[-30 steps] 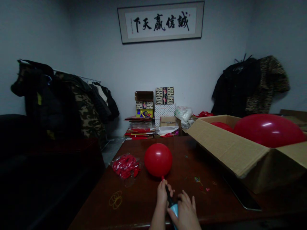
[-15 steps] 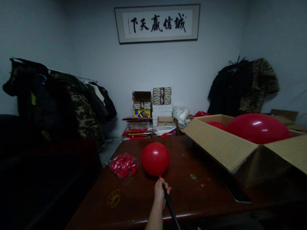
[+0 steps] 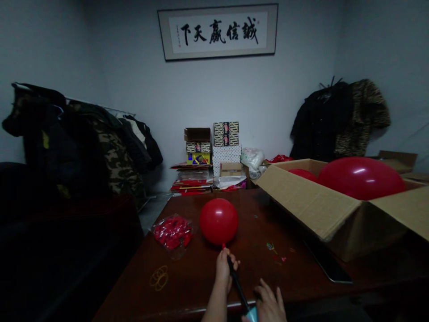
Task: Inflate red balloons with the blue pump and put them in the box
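The left hand (image 3: 225, 270) is closed firmly around the black shaft of a hand pump (image 3: 236, 282), just below the neck of a round red balloon (image 3: 219, 221). The balloon is held upright over the dark wooden tabletop (image 3: 187, 286), its neck seated at the pump's top end. The right hand (image 3: 270, 305) is kept open at the lower edge of the view, fingers spread and nothing gripped, just beside the pump's light-blue handle (image 3: 253, 314).

A loose cluster of rubber bands (image 3: 159, 278) is left on the tabletop to the left, and a clear plastic bag of uninflated red balloons (image 3: 172, 235) is laid beyond it, near the red balloon. Small coloured scraps (image 3: 271, 247) are scattered to the right, near a flat dark slab (image 3: 328, 266), too dim to identify. An open cardboard box (image 3: 311, 201) is placed at the right, with a large red balloon (image 3: 361, 178) and a smaller red balloon (image 3: 303, 174) inside.

Stacked boxes (image 3: 226, 152) and piled papers (image 3: 191, 183) are set against the far wall, below a framed calligraphy scroll (image 3: 217, 31). Jackets (image 3: 110, 143) are hung on a rack at the left, and more jackets (image 3: 338, 120) are hung at the right.
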Demonstrator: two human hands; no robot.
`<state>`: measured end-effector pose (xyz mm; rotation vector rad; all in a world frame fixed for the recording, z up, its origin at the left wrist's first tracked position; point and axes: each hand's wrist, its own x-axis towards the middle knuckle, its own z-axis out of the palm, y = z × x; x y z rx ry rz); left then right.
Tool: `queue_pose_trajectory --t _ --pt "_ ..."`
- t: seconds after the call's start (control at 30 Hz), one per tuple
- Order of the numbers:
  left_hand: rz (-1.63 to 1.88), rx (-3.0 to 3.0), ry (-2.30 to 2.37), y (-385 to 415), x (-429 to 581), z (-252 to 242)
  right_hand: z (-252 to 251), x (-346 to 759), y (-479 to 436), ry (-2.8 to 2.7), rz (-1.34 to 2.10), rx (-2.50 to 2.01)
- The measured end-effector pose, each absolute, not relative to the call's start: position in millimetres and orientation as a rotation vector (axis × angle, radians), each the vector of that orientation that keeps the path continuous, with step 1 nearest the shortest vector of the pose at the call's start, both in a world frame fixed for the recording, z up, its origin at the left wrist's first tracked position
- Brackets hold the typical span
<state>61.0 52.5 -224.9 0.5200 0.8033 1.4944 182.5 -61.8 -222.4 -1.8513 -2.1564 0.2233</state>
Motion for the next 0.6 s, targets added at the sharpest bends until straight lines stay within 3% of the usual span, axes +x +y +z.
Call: queue_pose_trajectory --t 0.23,0.6 --pt "1.464 0.544 0.814 57.1 57.2 -222.2 -194.1 152.0 -25.6 -2.051 0.238 -1.765" --pt "1.466 0.609 0.87 49.3 62.7 -220.2 -224.9 166.0 -52.9 -2.1 0.195 -1.798"
